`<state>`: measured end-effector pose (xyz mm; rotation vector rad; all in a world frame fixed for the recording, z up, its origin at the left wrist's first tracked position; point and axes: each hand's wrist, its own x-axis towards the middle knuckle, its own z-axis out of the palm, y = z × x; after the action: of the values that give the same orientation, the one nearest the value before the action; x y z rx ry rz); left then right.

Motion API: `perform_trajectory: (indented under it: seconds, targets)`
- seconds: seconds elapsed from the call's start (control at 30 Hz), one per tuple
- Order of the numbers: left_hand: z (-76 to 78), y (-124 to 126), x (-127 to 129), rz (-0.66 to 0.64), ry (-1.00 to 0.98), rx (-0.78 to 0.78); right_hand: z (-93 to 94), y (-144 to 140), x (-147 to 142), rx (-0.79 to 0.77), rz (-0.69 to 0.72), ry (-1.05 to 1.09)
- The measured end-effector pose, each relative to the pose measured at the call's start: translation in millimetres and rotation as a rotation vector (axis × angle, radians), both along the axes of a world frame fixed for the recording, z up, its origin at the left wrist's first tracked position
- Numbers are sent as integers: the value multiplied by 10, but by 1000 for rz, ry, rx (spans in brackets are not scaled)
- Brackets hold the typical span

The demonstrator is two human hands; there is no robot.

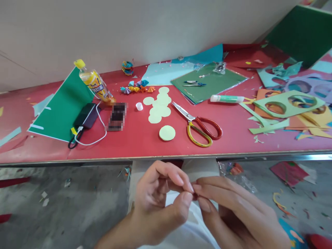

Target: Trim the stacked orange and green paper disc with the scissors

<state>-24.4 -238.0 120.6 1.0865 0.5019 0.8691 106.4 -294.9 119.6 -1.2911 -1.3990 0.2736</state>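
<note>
The left hand and the right hand are located in front of the red bench, above the seated person's lap. The thumb and fingers of each hand are bent into a pinch, and the fingertips of both hands meet. The fingers conceal the meeting point; whether a small part is grasped there cannot be determined.

The nearest item on the bench is a round, pale green paper disc, flat near the front edge and apart from both hands. Behind it lies a cluster of overlapping pale green paper circles, with a small white cylindrical cap to the left.

Metal scissors with one red and one yellow handle lie to the right of the disc, blades directed toward the cluster. A green-and-white glue stick lies behind the scissors, farther right. A clear plastic bottle with a yellow cap stands tilted at left.
</note>
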Motion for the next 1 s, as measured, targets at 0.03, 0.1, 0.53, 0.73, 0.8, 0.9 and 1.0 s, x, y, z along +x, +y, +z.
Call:
perform_trajectory:
  seconds: [0.03,0.1,0.53,0.73,0.8,0.9,1.0]
  targets:
    - [4,-1,-3,9,16,22,9,-4,11,6,-2,-32]
    - [12,-7,-6,32,54,71,24,-13,41,7,1,-103]
    - [25,-50,-57,252,354,428,111,61,173,-47,19,-460]
    - [24,-29,-40,258,437,433,81,110,255,13,96,-611]
    - [33,-21,-31,263,436,397,72,138,274,29,95,-637]
    - [32,-42,-23,249,406,336,47,180,299,59,82,-641]
    - [15,-109,-10,213,395,376,-15,198,306,88,23,-528]
